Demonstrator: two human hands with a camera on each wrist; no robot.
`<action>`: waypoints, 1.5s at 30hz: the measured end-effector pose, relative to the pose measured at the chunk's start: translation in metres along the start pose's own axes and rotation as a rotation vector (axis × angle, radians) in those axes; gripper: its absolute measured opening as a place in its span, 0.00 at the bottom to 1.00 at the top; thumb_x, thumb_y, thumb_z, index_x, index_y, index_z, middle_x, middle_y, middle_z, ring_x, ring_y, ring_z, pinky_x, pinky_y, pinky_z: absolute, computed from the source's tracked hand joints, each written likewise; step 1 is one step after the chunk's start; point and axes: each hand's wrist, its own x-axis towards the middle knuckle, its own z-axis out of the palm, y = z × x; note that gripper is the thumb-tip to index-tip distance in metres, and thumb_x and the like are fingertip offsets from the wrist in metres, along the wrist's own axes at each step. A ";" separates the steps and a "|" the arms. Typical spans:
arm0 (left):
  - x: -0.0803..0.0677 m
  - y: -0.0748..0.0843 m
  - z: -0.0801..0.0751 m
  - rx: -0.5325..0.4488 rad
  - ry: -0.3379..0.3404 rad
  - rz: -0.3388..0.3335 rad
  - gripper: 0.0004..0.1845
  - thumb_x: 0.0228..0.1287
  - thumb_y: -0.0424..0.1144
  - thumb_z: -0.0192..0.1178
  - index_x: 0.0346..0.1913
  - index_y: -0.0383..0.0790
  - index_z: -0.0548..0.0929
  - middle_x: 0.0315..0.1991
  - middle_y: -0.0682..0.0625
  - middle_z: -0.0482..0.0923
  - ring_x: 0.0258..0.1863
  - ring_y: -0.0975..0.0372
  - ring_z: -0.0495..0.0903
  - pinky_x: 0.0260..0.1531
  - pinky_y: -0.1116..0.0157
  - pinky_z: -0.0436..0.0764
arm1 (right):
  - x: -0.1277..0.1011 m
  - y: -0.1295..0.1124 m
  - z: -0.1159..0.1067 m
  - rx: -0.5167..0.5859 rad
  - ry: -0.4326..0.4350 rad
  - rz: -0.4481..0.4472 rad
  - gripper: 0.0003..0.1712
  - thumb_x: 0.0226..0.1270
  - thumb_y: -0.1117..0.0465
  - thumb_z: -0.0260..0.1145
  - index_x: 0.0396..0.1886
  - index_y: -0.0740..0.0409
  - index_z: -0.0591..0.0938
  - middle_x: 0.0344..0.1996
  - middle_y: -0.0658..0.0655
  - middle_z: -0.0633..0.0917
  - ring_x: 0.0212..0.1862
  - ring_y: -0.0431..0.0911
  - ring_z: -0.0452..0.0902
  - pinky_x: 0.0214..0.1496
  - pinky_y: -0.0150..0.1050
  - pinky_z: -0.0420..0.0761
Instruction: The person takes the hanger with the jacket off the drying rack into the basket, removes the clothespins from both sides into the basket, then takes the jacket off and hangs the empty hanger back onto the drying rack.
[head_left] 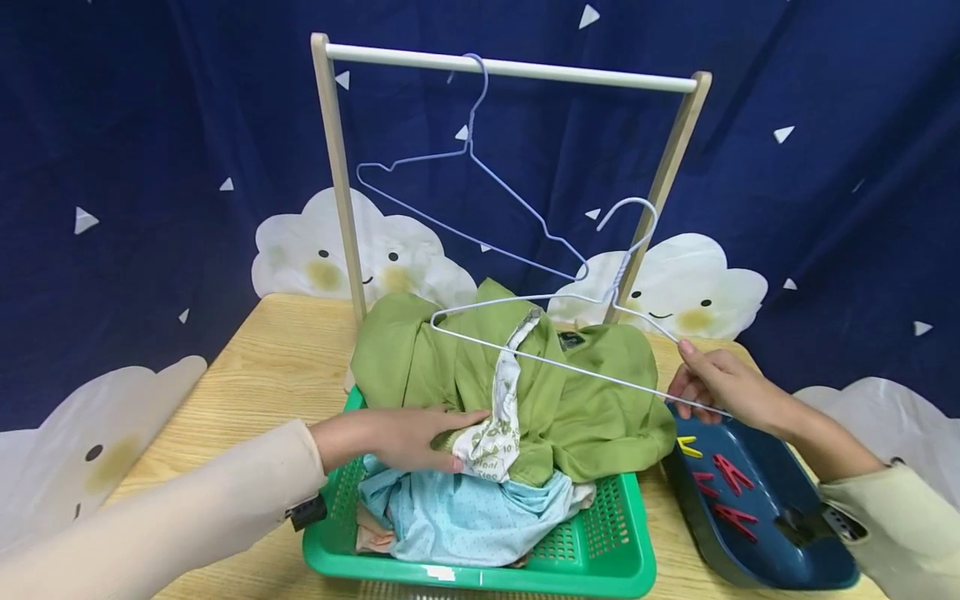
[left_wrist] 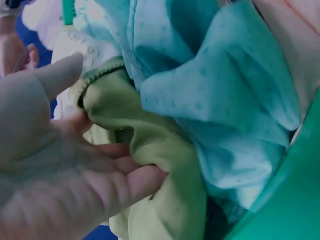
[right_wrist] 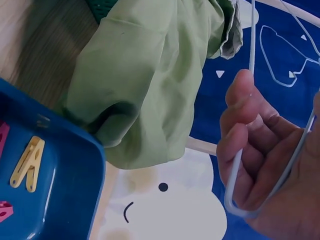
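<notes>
My right hand [head_left: 716, 387] grips the lower right corner of a pale lavender wire hanger [head_left: 555, 361]. Its hook points up, and its body crosses in front of a green shirt [head_left: 600, 392]. In the right wrist view, curled fingers surround the wire's bend. On the shirt's left side, my left hand [head_left: 401, 437] touches the cloth beside a white printed strip [head_left: 491, 454]. The left wrist view shows its fingers against the green fabric, with the thumb held apart. Under the shirt lies a light blue dotted garment [head_left: 465, 517], inside a green basket [head_left: 480, 579].
A rack with a white bar [head_left: 555, 70] stands behind the basket, with another lavender hanger [head_left: 517, 196] on it. To the right, a dark blue tray [head_left: 780, 458] contains a yellow clothespin [head_left: 688, 447] and several red ones. Wooden tabletop [head_left: 255, 358] shows at left.
</notes>
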 end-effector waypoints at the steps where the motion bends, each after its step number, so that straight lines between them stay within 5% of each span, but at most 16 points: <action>1: 0.002 0.001 0.000 0.025 -0.022 -0.014 0.39 0.74 0.56 0.56 0.81 0.68 0.49 0.81 0.42 0.52 0.81 0.46 0.49 0.76 0.44 0.59 | 0.000 0.001 -0.001 -0.002 -0.004 0.009 0.41 0.87 0.52 0.28 0.31 0.73 0.81 0.20 0.50 0.84 0.16 0.45 0.74 0.19 0.41 0.76; 8: 0.013 0.003 0.003 0.106 -0.134 -0.096 0.38 0.72 0.62 0.55 0.80 0.71 0.51 0.82 0.44 0.52 0.82 0.49 0.47 0.77 0.45 0.56 | 0.001 0.015 -0.005 0.033 -0.030 0.063 0.42 0.87 0.51 0.27 0.33 0.74 0.80 0.21 0.50 0.84 0.16 0.43 0.73 0.19 0.41 0.77; 15: 0.019 -0.001 0.007 0.153 -0.156 -0.140 0.37 0.73 0.61 0.54 0.80 0.67 0.53 0.81 0.46 0.55 0.82 0.49 0.47 0.78 0.47 0.55 | 0.002 0.025 -0.008 0.032 -0.027 0.119 0.43 0.86 0.48 0.26 0.35 0.73 0.80 0.21 0.50 0.85 0.17 0.42 0.73 0.20 0.41 0.77; 30: 0.022 0.003 0.006 0.178 -0.186 -0.137 0.40 0.73 0.62 0.53 0.81 0.68 0.48 0.80 0.45 0.56 0.81 0.50 0.52 0.78 0.49 0.56 | 0.002 0.036 -0.019 0.037 -0.019 0.337 0.48 0.82 0.37 0.23 0.35 0.70 0.78 0.22 0.54 0.85 0.19 0.44 0.75 0.23 0.43 0.79; 45: 0.013 0.002 -0.002 0.142 -0.168 -0.103 0.40 0.73 0.64 0.52 0.81 0.70 0.47 0.81 0.49 0.55 0.80 0.54 0.55 0.77 0.51 0.60 | 0.006 0.039 -0.029 -0.013 0.053 0.328 0.48 0.82 0.37 0.24 0.37 0.72 0.78 0.22 0.53 0.86 0.19 0.44 0.76 0.24 0.43 0.79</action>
